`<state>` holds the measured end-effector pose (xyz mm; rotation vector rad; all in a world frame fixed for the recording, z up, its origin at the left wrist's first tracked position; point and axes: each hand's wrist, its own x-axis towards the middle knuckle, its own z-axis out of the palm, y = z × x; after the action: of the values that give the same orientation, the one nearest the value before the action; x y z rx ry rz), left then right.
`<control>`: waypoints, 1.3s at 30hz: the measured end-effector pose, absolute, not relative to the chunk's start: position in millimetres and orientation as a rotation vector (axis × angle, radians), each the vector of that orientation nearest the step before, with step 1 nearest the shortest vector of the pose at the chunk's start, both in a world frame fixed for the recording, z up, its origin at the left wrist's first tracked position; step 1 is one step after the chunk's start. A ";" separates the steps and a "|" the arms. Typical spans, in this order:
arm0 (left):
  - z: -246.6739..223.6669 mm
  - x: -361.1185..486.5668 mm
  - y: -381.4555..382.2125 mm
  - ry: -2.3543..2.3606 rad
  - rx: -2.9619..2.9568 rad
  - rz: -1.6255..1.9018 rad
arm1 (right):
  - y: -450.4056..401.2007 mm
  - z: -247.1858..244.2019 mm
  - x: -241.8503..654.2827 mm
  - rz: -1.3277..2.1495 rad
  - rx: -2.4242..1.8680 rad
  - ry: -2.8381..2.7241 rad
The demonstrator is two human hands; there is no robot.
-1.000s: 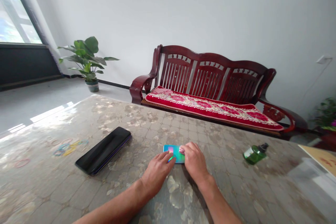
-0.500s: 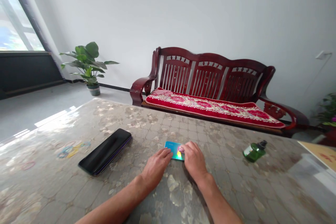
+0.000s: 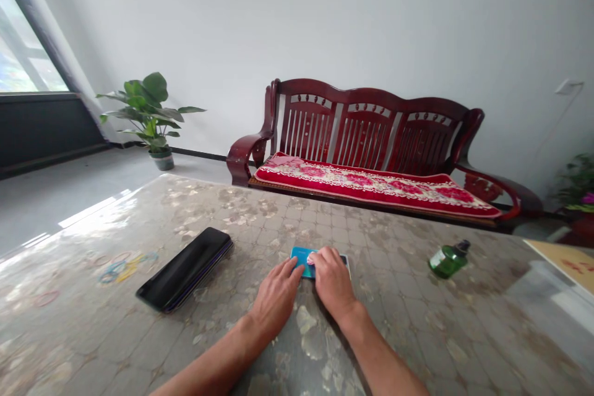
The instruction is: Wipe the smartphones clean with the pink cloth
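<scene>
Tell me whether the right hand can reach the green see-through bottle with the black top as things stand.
Probably yes: nothing stands between the right hand and the green bottle, though that hand holds a pink-and-white wad on the shiny blue phone.

Left hand (image 3: pixel 276 294) flat-ish, fingers extended, fingertips at left end of blue phone (image 3: pixel 301 254), phone lying flat on patterned table (image 3: pixel 394 334). Right hand (image 3: pixel 333 281) over phone's middle, pinching small pink-white wad (image 3: pixel 311 258) against its back. Left of hands: dark phone-like slabs (image 3: pixel 185 269), stacked; farther left, loose colored bands (image 3: pixel 123 267). Right, well apart: green bottle (image 3: pixel 448 261), black top. Beyond table: dark red wooden bench (image 3: pixel 366 127) with red floral cushion (image 3: pixel 371 184); potted plant (image 3: pixel 151 111) on floor, left.
</scene>
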<state>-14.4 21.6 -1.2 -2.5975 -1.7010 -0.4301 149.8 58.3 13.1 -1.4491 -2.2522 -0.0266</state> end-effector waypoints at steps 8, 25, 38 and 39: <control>20.6 -26.3 34.0 -1.763 -2.742 -0.531 | 71.4 13.3 173.3 -0.075 -1.562 -2.163; 29.7 -11.4 30.8 -1.895 -2.695 -0.471 | 79.4 14.1 178.8 0.081 -1.411 -2.130; 27.3 1.7 -10.4 -1.837 -2.783 -0.327 | 70.6 17.2 181.2 0.048 -1.468 -2.174; 26.0 2.3 -10.8 -1.806 -2.806 -0.327 | 71.2 16.9 180.9 0.047 -1.469 -2.174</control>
<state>2.3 -10.8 26.0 -2.8064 -1.8059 -0.3271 180.9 71.2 16.9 -1.4687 -2.1736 0.0466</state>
